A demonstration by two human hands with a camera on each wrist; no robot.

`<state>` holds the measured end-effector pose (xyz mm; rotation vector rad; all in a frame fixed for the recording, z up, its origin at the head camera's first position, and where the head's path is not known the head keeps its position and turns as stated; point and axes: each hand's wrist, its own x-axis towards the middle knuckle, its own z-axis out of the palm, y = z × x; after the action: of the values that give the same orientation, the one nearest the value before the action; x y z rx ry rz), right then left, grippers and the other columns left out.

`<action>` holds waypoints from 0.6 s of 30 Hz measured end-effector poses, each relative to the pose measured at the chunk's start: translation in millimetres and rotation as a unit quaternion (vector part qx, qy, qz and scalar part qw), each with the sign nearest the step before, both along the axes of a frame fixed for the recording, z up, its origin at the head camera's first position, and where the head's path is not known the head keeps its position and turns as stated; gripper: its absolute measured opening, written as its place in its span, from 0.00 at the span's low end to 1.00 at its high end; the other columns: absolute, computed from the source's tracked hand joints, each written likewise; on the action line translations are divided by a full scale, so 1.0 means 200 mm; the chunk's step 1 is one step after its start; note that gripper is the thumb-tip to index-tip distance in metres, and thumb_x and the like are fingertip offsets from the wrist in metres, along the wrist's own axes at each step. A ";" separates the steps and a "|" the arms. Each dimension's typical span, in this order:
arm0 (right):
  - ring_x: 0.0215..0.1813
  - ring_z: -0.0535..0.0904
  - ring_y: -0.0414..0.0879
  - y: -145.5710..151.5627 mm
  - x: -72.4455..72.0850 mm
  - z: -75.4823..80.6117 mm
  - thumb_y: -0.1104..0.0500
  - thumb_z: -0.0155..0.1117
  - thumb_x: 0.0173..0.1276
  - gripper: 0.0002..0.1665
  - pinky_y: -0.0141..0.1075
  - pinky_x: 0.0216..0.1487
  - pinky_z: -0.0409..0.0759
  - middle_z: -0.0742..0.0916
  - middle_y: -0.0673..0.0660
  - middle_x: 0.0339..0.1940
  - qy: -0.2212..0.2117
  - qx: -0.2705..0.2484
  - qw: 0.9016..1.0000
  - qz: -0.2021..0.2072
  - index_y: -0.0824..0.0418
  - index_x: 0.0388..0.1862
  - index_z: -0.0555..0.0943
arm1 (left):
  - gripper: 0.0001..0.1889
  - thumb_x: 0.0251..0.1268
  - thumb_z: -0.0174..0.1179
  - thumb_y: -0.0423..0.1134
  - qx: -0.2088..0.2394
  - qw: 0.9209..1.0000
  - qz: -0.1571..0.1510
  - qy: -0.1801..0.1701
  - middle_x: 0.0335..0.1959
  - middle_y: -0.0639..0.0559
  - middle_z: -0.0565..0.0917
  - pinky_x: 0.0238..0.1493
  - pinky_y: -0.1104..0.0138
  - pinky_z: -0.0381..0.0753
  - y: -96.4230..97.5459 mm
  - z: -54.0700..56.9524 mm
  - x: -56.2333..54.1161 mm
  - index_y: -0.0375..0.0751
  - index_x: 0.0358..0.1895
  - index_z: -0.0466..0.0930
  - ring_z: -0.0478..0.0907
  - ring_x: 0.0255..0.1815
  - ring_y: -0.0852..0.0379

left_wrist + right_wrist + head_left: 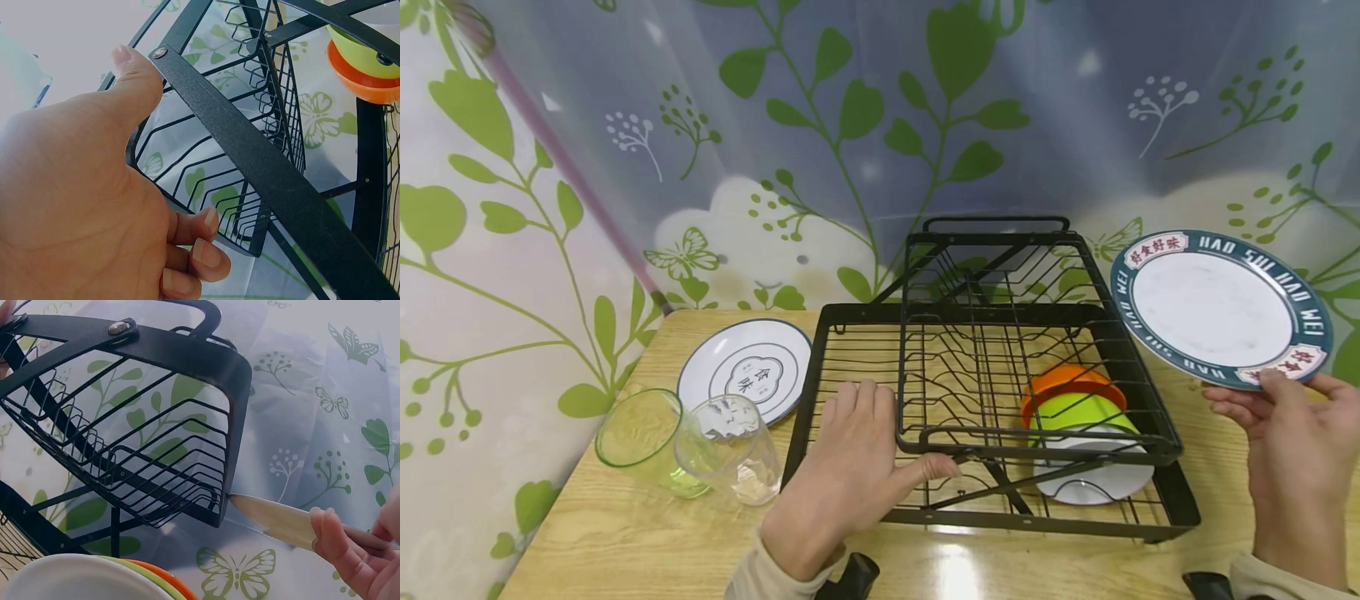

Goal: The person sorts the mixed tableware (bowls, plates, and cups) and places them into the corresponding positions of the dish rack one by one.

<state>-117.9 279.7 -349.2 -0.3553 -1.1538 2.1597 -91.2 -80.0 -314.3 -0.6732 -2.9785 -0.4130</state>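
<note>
On the right, my right hand pinches a white plate with a dark green lettered rim, thumb on the rim and fingers beneath. That plate is raised and tilted beside the upper tier of a black two-tier dish rack; in the right wrist view the plate shows edge-on, its far edge at the tier's corner. My left hand holds the tier's near left corner, thumb along the front bar; the left wrist view shows the hand's fingertips curled below the rim. The upper tier holds no dishes.
In the lower tier at right lean an orange bowl, a green bowl and a white bowl. Left of the rack are a white plate, a green-tinted glass and a clear glass. A patterned curtain hangs behind the table.
</note>
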 end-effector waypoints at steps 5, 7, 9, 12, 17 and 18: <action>0.17 0.83 0.50 -0.01 0.01 0.02 0.71 0.49 0.72 0.15 0.32 0.17 0.77 0.84 0.63 0.30 0.017 0.002 1.000 -0.004 0.63 0.51 0.57 | 0.44 0.50 0.25 0.82 -0.004 1.000 0.001 -0.003 0.33 0.48 0.65 0.48 0.59 0.63 0.00 0.00 0.00 0.39 0.36 0.64 0.63 0.41 0.47; 0.16 0.82 0.50 -0.02 0.02 0.03 0.70 0.50 0.72 0.16 0.31 0.16 0.77 0.84 0.63 0.30 0.028 0.008 1.000 -0.005 0.64 0.52 0.57 | 0.42 0.53 0.32 0.81 -0.007 1.000 0.003 -0.003 0.33 0.48 0.65 0.48 0.59 0.63 0.00 0.00 0.00 0.39 0.36 0.64 0.63 0.41 0.47; 0.16 0.82 0.50 -0.03 0.02 0.05 0.70 0.51 0.72 0.16 0.31 0.16 0.76 0.85 0.63 0.29 0.037 0.013 0.999 -0.002 0.64 0.52 0.57 | 0.39 0.55 0.41 0.78 -0.009 1.000 0.005 -0.004 0.33 0.48 0.64 0.48 0.60 0.63 0.00 0.00 0.00 0.40 0.36 0.64 0.62 0.41 0.47; 0.14 0.81 0.51 -0.05 0.03 0.07 0.71 0.52 0.71 0.17 0.32 0.14 0.75 0.85 0.64 0.26 0.052 0.003 0.999 0.008 0.65 0.51 0.57 | 0.38 0.56 0.45 0.77 -0.011 1.000 0.007 -0.005 0.33 0.48 0.63 0.47 0.60 0.62 0.00 0.00 0.00 0.40 0.37 0.64 0.61 0.41 0.47; 0.14 0.80 0.52 -0.09 0.05 0.11 0.72 0.52 0.71 0.17 0.32 0.13 0.74 0.85 0.65 0.25 0.057 0.002 0.998 0.019 0.65 0.51 0.57 | 0.43 0.52 0.30 0.81 -0.008 1.000 0.006 -0.007 0.34 0.48 0.64 0.48 0.60 0.63 0.00 0.00 0.00 0.39 0.38 0.64 0.62 0.42 0.46; 0.14 0.80 0.52 -0.10 0.05 0.11 0.72 0.52 0.71 0.17 0.32 0.13 0.74 0.85 0.65 0.25 0.057 0.003 0.998 0.020 0.65 0.51 0.57 | 0.44 0.51 0.27 0.82 -0.008 1.000 0.006 -0.008 0.34 0.47 0.65 0.49 0.59 0.63 0.00 0.00 0.00 0.39 0.38 0.64 0.62 0.42 0.46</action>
<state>-107.9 260.4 -327.3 -0.2044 -1.1122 2.1795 -90.9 -80.0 -314.7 -0.6556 -3.0022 -0.3965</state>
